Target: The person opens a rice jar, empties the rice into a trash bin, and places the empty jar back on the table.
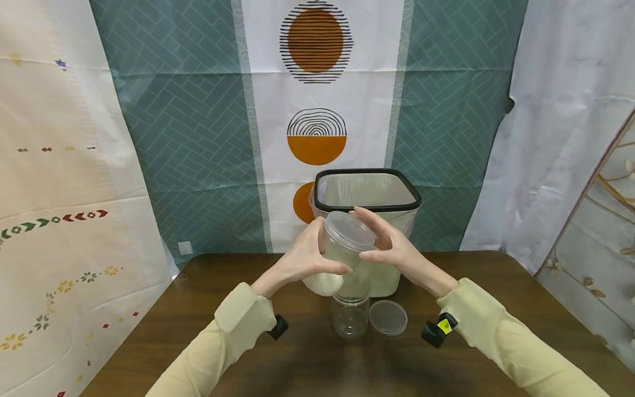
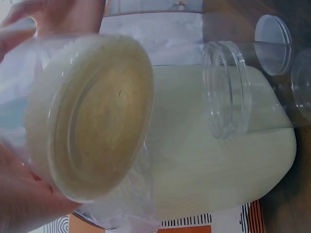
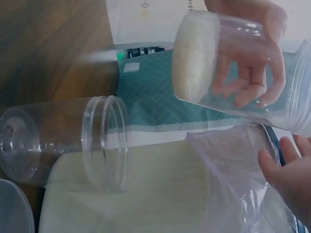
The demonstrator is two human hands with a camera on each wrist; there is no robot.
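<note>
Dark wood makes up your counter [image 1: 238, 355], with a patterned curtain [image 1: 188, 110] behind. Your left hand [image 1: 302, 258] is wrapped round the lidded jar [image 1: 343, 255], tilted above the counter; your right hand [image 1: 399, 253] curves about its lid [image 1: 352, 229], but I can't tell whether it grips. To work that lid well, brace the body firmly, spread your right fingers evenly round the rim and bring the jar more upright. Pale contents [image 1: 322, 284], perhaps grains, cover its base. Nearby stands an open jar [image 1: 350, 318], nothing showing inside, beside a loose lid [image 1: 388, 317]; the bin [image 1: 387, 282] behind has a plastic liner [image 3: 233, 170].
</note>
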